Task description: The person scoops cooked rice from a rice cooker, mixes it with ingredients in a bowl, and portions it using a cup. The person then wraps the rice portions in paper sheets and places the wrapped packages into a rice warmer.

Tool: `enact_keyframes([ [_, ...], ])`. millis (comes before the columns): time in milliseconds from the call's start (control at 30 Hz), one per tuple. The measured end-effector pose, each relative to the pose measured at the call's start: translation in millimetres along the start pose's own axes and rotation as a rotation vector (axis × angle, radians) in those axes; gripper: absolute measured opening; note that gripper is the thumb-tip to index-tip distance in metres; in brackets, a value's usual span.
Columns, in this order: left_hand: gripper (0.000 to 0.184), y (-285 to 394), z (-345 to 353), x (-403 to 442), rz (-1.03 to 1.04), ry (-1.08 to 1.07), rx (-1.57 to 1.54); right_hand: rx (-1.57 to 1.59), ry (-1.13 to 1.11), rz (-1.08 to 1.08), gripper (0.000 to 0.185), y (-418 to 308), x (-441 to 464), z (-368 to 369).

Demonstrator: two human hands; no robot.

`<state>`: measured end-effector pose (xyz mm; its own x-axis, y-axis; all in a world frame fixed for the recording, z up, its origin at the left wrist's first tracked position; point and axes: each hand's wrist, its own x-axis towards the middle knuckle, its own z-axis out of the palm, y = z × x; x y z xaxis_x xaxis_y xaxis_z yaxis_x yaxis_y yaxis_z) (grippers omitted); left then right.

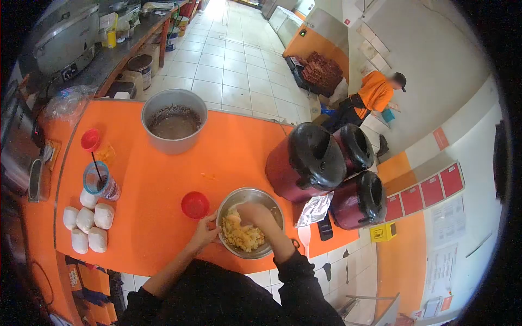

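Observation:
A steel mixing bowl stands near the front edge of the orange table, holding a crumbly yellow food mixture. My left hand grips the bowl's left rim. Inside the bowl, my right hand reaches into the mixture; its fingers are blurred and partly hidden, so their closure is unclear. Just left of the bowl sits a small red bowl.
A deep grey pot stands at the back. Large dark-red lidded containers, foil, a phone and a pale spatula crowd the right. Several white wrapped bundles and a cup lie left. A person stands beyond.

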<state>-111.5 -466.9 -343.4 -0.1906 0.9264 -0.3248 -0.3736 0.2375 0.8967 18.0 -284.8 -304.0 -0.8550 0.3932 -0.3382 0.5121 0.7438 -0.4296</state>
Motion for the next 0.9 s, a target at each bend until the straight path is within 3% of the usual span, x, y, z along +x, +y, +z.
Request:
enact_keyframes([
  [67, 0.055, 2, 0, 1, -0.022, 0.021, 0.030, -0.012, -0.034, 0.032, 0.024, -5, 5, -5],
  [133, 0.055, -21, -4, 8, 0.033, 0.053, -0.013, -0.260, -0.201, 0.219, 0.023, -80, -9, -74],
  [233, 0.054, -1, -1, 0, -0.051, 0.002, -0.063, -0.487, -0.034, 0.053, 0.025, -13, 25, 3],
  [333, 0.055, 7, 1, -3, -0.028, 0.026, 0.001, -0.143, -0.232, 0.191, 0.024, -55, 5, -66],
  [467, 0.055, -1, 1, -2, 0.009, 0.032, -0.038, -0.019, -0.099, 0.133, 0.027, -27, 3, -33],
  [533, 0.055, -1, 1, -3, 0.027, 0.020, -0.040, -0.060, -0.218, 0.207, 0.028, -33, 10, -34],
  [600, 0.055, 14, 3, -8, 0.001, 0.019, -0.038, 0.147, 0.071, 0.062, 0.027, -24, -11, -25],
  [633, 0.055, 20, 5, -11, -0.027, 0.019, -0.038, 0.371, 0.162, 0.104, 0.026, -28, -19, -18],
  [700, 0.056, 12, 5, -8, -0.038, 0.038, -0.026, 0.399, 0.171, 0.126, 0.024, -27, -15, -6],
  [800, 0.056, 10, 3, -6, 0.036, 0.034, 0.070, -0.026, -0.062, 0.111, 0.023, -27, 6, -14],
  [833, 0.057, 10, 2, -6, 0.071, 0.031, 0.114, -0.053, -0.117, 0.148, 0.023, -59, -6, -57],
  [900, 0.058, 8, 1, -7, -0.031, 0.036, 0.062, -0.201, -0.115, 0.100, 0.023, -54, -1, -50],
])
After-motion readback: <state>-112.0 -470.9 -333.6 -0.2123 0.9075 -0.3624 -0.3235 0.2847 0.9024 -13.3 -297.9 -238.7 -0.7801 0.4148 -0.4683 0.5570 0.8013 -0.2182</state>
